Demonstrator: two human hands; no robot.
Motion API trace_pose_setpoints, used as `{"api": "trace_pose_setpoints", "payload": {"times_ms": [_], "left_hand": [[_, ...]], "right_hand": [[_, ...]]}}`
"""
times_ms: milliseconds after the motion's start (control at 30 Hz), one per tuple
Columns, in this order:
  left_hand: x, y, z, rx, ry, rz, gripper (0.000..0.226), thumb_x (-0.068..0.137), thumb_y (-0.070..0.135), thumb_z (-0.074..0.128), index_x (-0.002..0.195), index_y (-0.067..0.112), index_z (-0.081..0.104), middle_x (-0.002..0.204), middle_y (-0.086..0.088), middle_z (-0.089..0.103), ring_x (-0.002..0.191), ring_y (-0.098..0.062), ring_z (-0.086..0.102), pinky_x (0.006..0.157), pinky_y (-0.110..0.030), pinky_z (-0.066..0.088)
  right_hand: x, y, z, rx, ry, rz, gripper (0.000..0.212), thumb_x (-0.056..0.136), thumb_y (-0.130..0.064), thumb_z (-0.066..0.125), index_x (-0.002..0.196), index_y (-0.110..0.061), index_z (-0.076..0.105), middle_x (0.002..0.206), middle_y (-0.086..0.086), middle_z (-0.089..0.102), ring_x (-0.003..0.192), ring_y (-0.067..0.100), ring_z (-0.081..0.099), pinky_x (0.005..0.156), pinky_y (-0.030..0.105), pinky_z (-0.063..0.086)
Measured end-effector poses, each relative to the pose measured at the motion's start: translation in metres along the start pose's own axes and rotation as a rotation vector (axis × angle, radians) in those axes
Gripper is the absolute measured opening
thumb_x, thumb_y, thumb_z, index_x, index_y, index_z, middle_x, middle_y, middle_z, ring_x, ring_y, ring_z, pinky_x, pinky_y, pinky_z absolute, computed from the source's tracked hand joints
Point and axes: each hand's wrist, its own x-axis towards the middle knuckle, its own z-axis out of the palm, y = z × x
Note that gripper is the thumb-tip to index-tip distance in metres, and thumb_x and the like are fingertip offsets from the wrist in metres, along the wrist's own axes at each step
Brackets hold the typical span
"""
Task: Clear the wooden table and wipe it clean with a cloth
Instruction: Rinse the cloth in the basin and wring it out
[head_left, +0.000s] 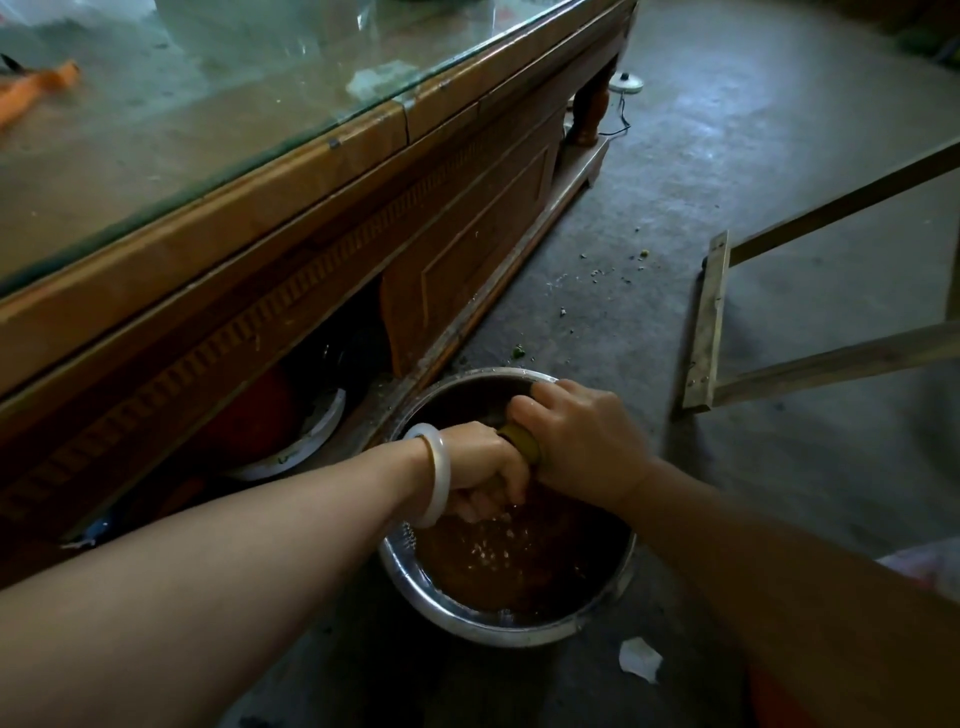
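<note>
- A yellowish cloth (522, 441) is gripped between both hands above a metal bowl (498, 618) that stands on the floor just beside the wooden table (270, 218); only a small rolled part of the cloth shows between the hands.
- The left hand (480, 470) is seen with its fingers curled down and closed round the near end of the cloth; a pale bangle (434, 475) is worn on that wrist.
- The right hand (582, 441) is seen from the back, its fingers wrapped over the far end of the cloth and touching the left hand.
- Brownish water is held in the bowl, with white splashes on its surface directly under the hands.
- No brand, label or readable writing is seen anywhere.
- The table's top is covered by a glass sheet (218, 88), on which smears and an orange object (36, 91) at the far left edge are seen.
- Under the table, a white-rimmed dish (306, 441) and a red rounded object (254, 415) are stored; their contents cannot be made out.
- On the grey floor (727, 156), green scraps (597, 270) are scattered near the table's base, and a white scrap (640, 659) lies just beside the bowl.
- A wooden frame (709, 322) lies to the right, well apart from the bowl.
- A small white round device (626, 83) with a cord is seen by the table's far leg.
</note>
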Motion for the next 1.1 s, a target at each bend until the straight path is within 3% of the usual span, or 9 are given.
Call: {"api": "trace_pose_setpoints", "payload": {"times_ms": [133,333,433,567,800,900,967,1033,1100], "left_hand": [[-0.012,-0.001,-0.004,-0.142,-0.293,-0.008,0.019,0.067,0.009,0.057,0.059,0.018,0.042,0.057,0.003,0.034,0.043,-0.007,0.026,0.048,-0.019,0.010],[-0.012,0.003,-0.019,-0.094,-0.373,-0.014,0.017,0.068,0.015,0.064,0.066,0.018,0.048,0.058,0.004,0.039,0.043,-0.006,0.030,0.047,-0.018,0.010],[-0.013,0.008,-0.022,0.032,-0.269,-0.034,0.013,0.071,0.013,0.066,0.067,0.016,0.053,0.061,0.001,0.046,0.046,-0.009,0.037,0.043,-0.016,0.020],[-0.011,0.012,-0.022,0.448,0.049,-0.015,0.013,0.069,0.016,0.073,0.078,0.014,0.063,0.067,-0.002,0.062,0.055,-0.014,0.057,0.051,-0.024,0.043],[-0.006,0.013,-0.020,0.558,0.122,0.019,0.034,0.066,0.015,0.075,0.098,0.007,0.067,0.084,-0.009,0.071,0.074,-0.022,0.068,0.072,-0.035,0.056],[-0.007,0.012,-0.022,0.574,0.114,-0.012,0.039,0.066,0.020,0.075,0.103,0.011,0.065,0.090,-0.008,0.071,0.078,-0.021,0.068,0.074,-0.033,0.056],[-0.007,0.013,-0.022,0.573,0.142,-0.007,0.056,0.066,0.022,0.077,0.117,0.016,0.055,0.102,-0.007,0.067,0.088,-0.021,0.067,0.075,-0.033,0.056],[-0.006,0.015,-0.022,0.641,0.253,0.077,0.085,0.065,0.025,0.080,0.136,0.025,0.035,0.118,-0.003,0.057,0.100,-0.020,0.062,0.083,-0.034,0.056],[-0.007,0.015,-0.023,0.796,0.398,0.309,0.102,0.067,0.027,0.080,0.146,0.029,0.016,0.138,-0.001,0.042,0.121,-0.020,0.048,0.098,-0.034,0.046]], "right_hand": [[0.005,0.003,-0.006,0.030,0.065,-0.090,0.014,0.084,-0.030,0.066,0.084,-0.016,0.066,0.078,0.001,0.061,0.067,0.019,0.054,0.048,0.025,0.037],[0.012,0.003,-0.007,0.077,0.067,-0.059,0.010,0.083,-0.025,0.067,0.088,-0.016,0.067,0.085,0.001,0.061,0.078,0.020,0.052,0.051,0.031,0.043],[0.012,0.002,-0.007,0.134,-0.008,-0.047,0.016,0.084,-0.032,0.062,0.089,-0.018,0.067,0.087,-0.002,0.061,0.084,0.020,0.051,0.056,0.027,0.039],[0.008,-0.002,-0.004,0.195,-0.178,0.011,0.030,0.080,-0.049,0.057,0.095,-0.026,0.068,0.091,-0.010,0.064,0.098,0.016,0.052,0.064,0.022,0.033],[0.011,0.001,-0.003,0.290,-0.369,0.145,0.036,0.075,-0.053,0.070,0.107,-0.038,0.064,0.100,-0.020,0.062,0.114,0.007,0.041,0.072,0.028,0.042],[0.013,-0.001,-0.007,0.325,-0.422,0.194,0.035,0.072,-0.052,0.073,0.103,-0.037,0.066,0.097,-0.019,0.064,0.109,0.005,0.047,0.075,0.030,0.047],[0.015,-0.004,-0.008,0.331,-0.527,0.289,0.033,0.069,-0.049,0.076,0.097,-0.035,0.066,0.088,-0.013,0.067,0.092,0.007,0.059,0.069,0.027,0.049],[0.014,-0.006,-0.006,0.425,-0.627,0.485,0.031,0.066,-0.042,0.080,0.092,-0.031,0.068,0.076,-0.009,0.067,0.072,0.007,0.063,0.059,0.023,0.048],[0.011,-0.001,0.001,0.673,-0.648,0.793,0.037,0.057,-0.031,0.085,0.090,-0.023,0.070,0.072,-0.003,0.071,0.067,0.011,0.068,0.062,0.028,0.056]]}}
